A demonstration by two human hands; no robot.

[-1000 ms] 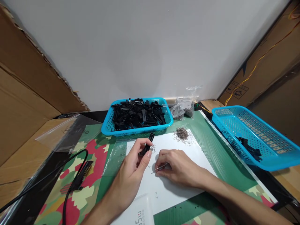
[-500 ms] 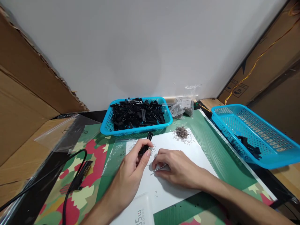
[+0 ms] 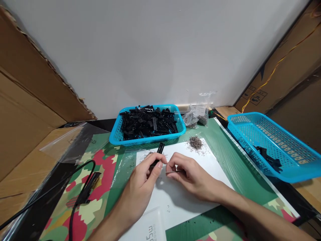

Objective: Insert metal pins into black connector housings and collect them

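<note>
My left hand [image 3: 142,179] is closed round a small black plastic part [image 3: 158,152], held tilted above the white sheet [image 3: 175,197]. My right hand [image 3: 190,174] is closed on thin metal tweezers [image 3: 173,171], whose tips point left toward the black part and my left thumb. The two hands nearly touch over the sheet. A small heap of tiny metal pieces [image 3: 195,143] lies on the sheet behind my right hand, and a few more are scattered by the black part.
A blue basket [image 3: 116,135] full of black parts stands at the back. Another blue basket [image 3: 288,157] with few black parts sits right. Small clear bags [image 3: 195,115] lie between them. A black cable [image 3: 80,194] and a large clear bag [image 3: 72,140] are left.
My right hand has lifted off the sheet and moved up and left, bringing the tweezers close to the black part. My left hand has barely shifted.
</note>
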